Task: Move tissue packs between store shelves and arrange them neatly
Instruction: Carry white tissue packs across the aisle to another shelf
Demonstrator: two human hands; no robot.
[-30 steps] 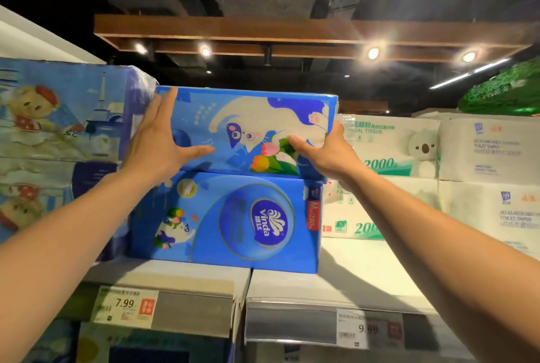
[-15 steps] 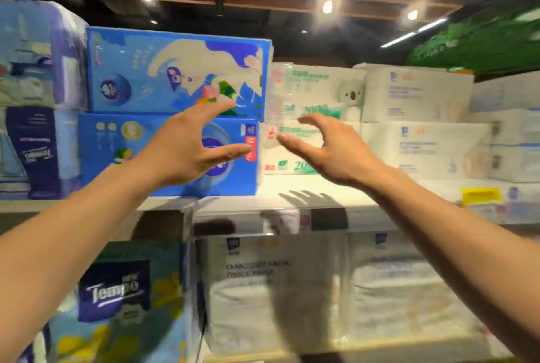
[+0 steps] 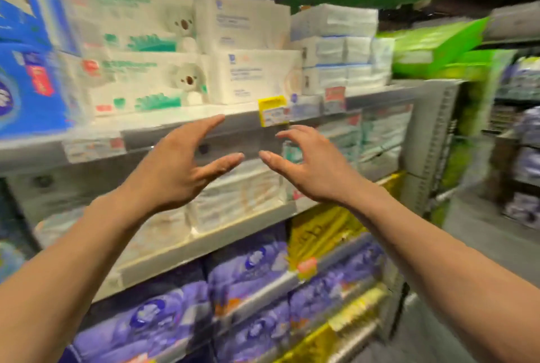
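The blue tissue packs (image 3: 26, 91) sit at the far left of the top shelf (image 3: 187, 121), cut off by the frame's left edge, their right side touching the white koala-print packs (image 3: 137, 82), which are stacked two high; beside those stand plain white packs (image 3: 248, 50), also two high, then smaller white bundles (image 3: 342, 50) running toward the shelf's right end; the whole view is blurred, so print is unreadable. Both hands hang in the air in front of the shelf's front edge, empty and touching nothing; the left hand (image 3: 175, 167) has its fingers (image 3: 210, 126) spread wide with the thumb stretched toward the right hand (image 3: 315, 164), whose fingers are loosely curled and apart; a narrow gap separates the two thumbs. A yellow price tag (image 3: 273, 110) juts from the shelf edge just above the right hand. White packs (image 3: 233, 199) fill the shelf below; purple packs (image 3: 248, 272) and yellow ones (image 3: 318, 228) lie lower; open aisle floor (image 3: 479, 245) stretches to the right, past the upright end panel (image 3: 429, 134).
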